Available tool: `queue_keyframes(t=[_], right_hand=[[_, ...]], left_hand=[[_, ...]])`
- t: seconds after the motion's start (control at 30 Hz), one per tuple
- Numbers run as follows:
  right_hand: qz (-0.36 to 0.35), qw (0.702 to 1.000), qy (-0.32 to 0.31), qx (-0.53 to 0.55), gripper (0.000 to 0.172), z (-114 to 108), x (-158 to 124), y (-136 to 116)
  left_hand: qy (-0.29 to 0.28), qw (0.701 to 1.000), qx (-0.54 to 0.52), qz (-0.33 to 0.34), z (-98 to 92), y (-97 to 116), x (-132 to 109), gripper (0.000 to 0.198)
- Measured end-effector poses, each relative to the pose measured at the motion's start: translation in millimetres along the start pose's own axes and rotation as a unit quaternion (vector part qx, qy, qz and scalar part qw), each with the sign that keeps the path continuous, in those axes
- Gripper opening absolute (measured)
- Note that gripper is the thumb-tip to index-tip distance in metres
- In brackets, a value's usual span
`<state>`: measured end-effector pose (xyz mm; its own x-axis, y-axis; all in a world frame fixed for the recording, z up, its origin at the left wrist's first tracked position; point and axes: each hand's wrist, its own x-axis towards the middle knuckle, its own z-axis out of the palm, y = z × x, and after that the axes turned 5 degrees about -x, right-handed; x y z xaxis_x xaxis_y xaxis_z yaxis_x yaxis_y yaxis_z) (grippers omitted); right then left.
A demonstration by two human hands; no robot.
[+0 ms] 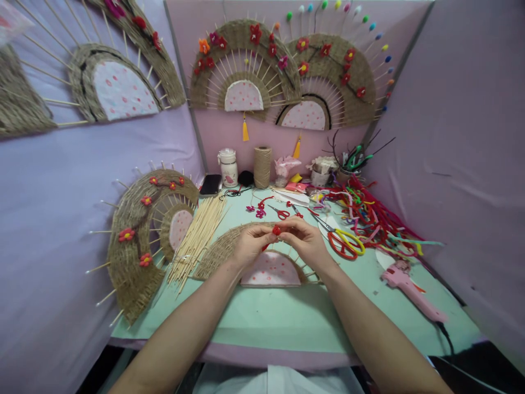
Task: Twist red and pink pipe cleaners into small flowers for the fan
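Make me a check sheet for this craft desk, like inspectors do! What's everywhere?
Surface: green table, crowded toward the back.
Job's things: red piece held over a woven fan lying flat.
Clutter: sticks, scissors, glue gun, pipe cleaners, twine spool, phone.
Hands: left hand and right hand both pinch the red piece.
Cables: black cord runs from the glue gun off the right edge.
Surroundings: purple walls hung with finished fans; a leaning fan stands at the left.
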<state>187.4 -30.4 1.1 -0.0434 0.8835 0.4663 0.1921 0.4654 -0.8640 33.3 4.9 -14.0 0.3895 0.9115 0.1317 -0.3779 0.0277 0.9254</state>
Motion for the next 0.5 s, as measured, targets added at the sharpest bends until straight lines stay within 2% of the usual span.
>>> queue_keyframes(t=[0.17, 0.3, 0.4, 0.5], right_hand=[[-0.036, 0.999, -0.015, -0.025, 0.015, 1, 0, -3], [-0.004, 0.999, -0.033, -0.028, 0.018, -1, 2, -3], [0.034, 0.998, -0.030, -0.033, 0.020, -4, 4, -2], [0.030, 0.998, -0.009, -0.059, 0.016, -9, 5, -4]], left_hand=[[-0.005, 1.000, 0.012, -0.013, -0.7, -2, 1, 0.021], [-0.004, 0.999, 0.017, -0.041, -0.8, 3, 1, 0.023], [0.010, 0.996, 0.079, -0.035, -0.2, 7, 0, 0.021], [0.025, 0.985, 0.169, 0.004, 1.8, 10, -2, 0.017]])
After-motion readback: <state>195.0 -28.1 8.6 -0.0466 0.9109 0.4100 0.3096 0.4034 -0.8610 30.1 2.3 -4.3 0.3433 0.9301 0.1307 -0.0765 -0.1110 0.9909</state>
